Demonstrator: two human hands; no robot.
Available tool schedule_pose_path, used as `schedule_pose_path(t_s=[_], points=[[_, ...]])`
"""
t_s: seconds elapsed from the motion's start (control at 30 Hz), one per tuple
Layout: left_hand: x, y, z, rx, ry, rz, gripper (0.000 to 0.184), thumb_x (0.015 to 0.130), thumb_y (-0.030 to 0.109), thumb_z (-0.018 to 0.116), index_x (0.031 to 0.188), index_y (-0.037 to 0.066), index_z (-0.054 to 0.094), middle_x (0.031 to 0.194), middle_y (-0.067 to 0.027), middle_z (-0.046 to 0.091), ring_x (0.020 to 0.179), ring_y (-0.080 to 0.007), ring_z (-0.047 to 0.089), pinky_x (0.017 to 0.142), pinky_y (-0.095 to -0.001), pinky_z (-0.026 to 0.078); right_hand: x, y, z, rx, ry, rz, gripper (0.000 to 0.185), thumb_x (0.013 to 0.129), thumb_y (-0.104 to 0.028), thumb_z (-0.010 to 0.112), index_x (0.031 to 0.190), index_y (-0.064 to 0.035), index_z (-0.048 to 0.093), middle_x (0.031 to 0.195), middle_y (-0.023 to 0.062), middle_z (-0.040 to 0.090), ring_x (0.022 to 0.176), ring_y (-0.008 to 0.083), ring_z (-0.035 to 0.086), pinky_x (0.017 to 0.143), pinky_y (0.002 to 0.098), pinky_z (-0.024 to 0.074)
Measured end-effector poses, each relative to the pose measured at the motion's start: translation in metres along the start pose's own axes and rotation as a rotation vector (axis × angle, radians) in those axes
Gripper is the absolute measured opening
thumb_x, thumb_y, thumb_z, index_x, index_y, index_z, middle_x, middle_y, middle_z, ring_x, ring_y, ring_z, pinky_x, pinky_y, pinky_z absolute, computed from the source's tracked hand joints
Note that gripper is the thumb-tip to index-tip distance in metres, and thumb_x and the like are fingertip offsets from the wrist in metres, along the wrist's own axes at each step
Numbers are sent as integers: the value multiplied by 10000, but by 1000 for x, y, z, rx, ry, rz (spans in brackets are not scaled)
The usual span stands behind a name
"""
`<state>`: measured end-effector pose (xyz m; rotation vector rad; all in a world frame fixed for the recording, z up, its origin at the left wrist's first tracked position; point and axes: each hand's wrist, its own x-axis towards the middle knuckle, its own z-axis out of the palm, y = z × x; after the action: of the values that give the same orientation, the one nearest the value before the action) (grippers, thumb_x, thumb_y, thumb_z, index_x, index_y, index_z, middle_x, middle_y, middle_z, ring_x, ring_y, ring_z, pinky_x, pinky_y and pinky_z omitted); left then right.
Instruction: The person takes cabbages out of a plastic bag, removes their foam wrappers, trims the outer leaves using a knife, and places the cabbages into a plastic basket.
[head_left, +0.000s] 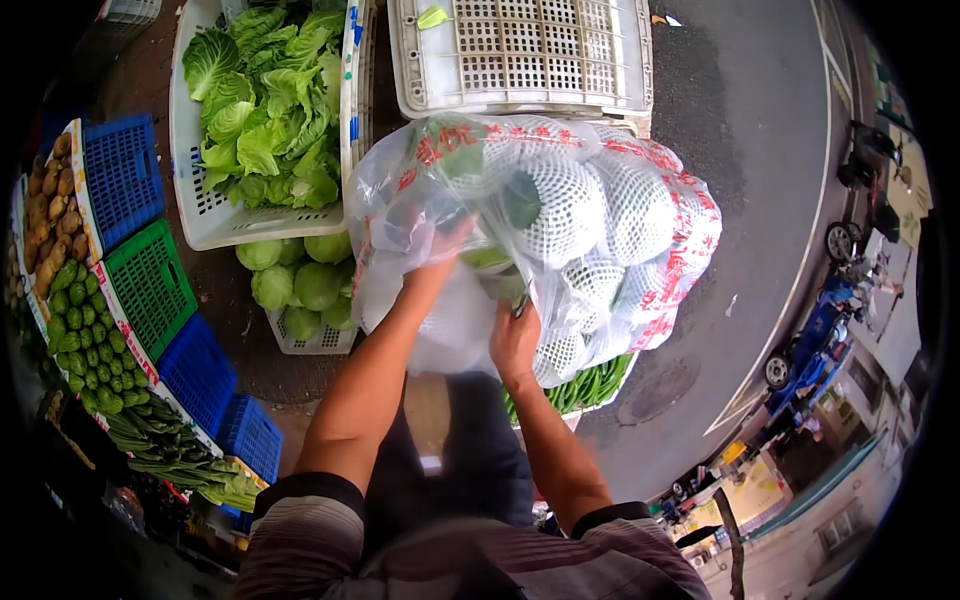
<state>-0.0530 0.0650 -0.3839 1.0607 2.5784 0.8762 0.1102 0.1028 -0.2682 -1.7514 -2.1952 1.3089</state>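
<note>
A large clear plastic bag (655, 300) with red print lies in front of me, full of round produce (560, 210) in white foam nets. A green patch shows on one netted piece, but its kind is unclear. My left hand (448, 245) reaches into the bag's left part, its fingers blurred and partly covered by film. At the bag's near side, my right hand (514, 338) is closed, with a small dark thing showing at its fingertips, too small to name. Pale green produce (487, 260) shows between the hands.
Leafy lettuce fills a white crate (270, 230) at upper left, with round cabbages (310, 285) below it. An upturned white crate (525, 60) lies behind the bag. Green beans (590, 388) sit at its near right. Blue and green crates (150, 275) and vegetables line the left; a road (760, 190) runs right.
</note>
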Motion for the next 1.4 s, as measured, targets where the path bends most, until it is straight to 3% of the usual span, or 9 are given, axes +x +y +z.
schedule_pose_path(t_s=[0.07, 0.13, 0.2, 0.4, 0.57, 0.77, 1.0, 1.2, 1.4], points=[[0, 22, -18, -247, -14, -236, 307, 904, 233, 716, 1149, 56, 666, 1078, -99, 694, 960, -306, 664, 796, -421, 528, -10, -21, -12, -44, 52, -24, 335, 947, -44, 540, 1265, 63, 546, 1066, 270, 648, 946, 410, 621, 857, 436, 482], [-1, 29, -14, -309, -67, -167, 256, 914, 164, 677, 1148, 59, 670, 1077, -110, 698, 978, -312, 670, 819, -410, 538, -8, -27, -16, -45, 121, -50, 193, 945, -54, 583, 1100, 61, 581, 869, 226, 621, 759, 349, 580, 716, 424, 465], [-4, 30, -1, -18, -127, 289, 247, 916, 116, 639, 1155, 61, 672, 1103, -129, 695, 1018, -322, 667, 872, -406, 541, -6, -24, -18, -93, 161, -29, 132, 944, -64, 599, 997, 57, 585, 759, 199, 585, 659, 316, 536, 637, 416, 440], [29, 52, 20, -410, -118, 100, 402, 861, 51, 661, 1261, 63, 621, 1218, -165, 653, 1110, -369, 625, 960, -471, 506, 6, -8, -17, -14, 225, -43, 144, 943, -75, 617, 897, 54, 573, 682, 181, 546, 573, 282, 485, 568, 411, 408], [48, 83, 3, -627, -65, -37, 451, 847, 151, 782, 1258, 63, 620, 1166, -169, 655, 1058, -294, 640, 901, -397, 522, -5, -22, -23, -49, 190, -89, 142, 933, -53, 614, 1029, 51, 620, 792, 218, 626, 669, 365, 572, 644, 436, 466], [64, 95, 34, -921, -382, -423, 530, 846, 213, 795, 1313, 80, 582, 1156, -156, 637, 1085, -249, 613, 991, -397, 490, 3, -27, -24, 21, 214, -123, 358, 920, -42, 607, 1265, 39, 556, 1031, 274, 642, 912, 434, 623, 803, 463, 493], [54, 95, 37, -802, -524, -447, 657, 831, 330, 775, 1361, 42, 512, 1243, -199, 581, 1167, -299, 558, 1039, -414, 444, 2, -15, -35, 121, 86, -140, 502, 910, -20, 576, 1395, 64, 480, 1265, 294, 604, 1167, 445, 601, 1007, 430, 463], [56, 102, 7, -605, -722, -379, 782, 819, 430, 758, 1403, 9, 453, 1318, -235, 533, 1236, -343, 512, 1080, -428, 405, -10, -8, -47, 87, 70, -134, 309, 899, -21, 570, 1196, 64, 568, 1034, 273, 639, 961, 452, 616, 853, 474, 473], [68, 108, -31, -447, -883, -301, 914, 806, 530, 740, 1445, -23, 394, 1393, -271, 484, 1306, -386, 465, 1122, -443, 366, -23, -18, -51, 33, 44, -257, 351, 875, -36, 578, 1205, 83, 559, 1060, 301, 620, 994, 478, 595, 876, 478, 468]])
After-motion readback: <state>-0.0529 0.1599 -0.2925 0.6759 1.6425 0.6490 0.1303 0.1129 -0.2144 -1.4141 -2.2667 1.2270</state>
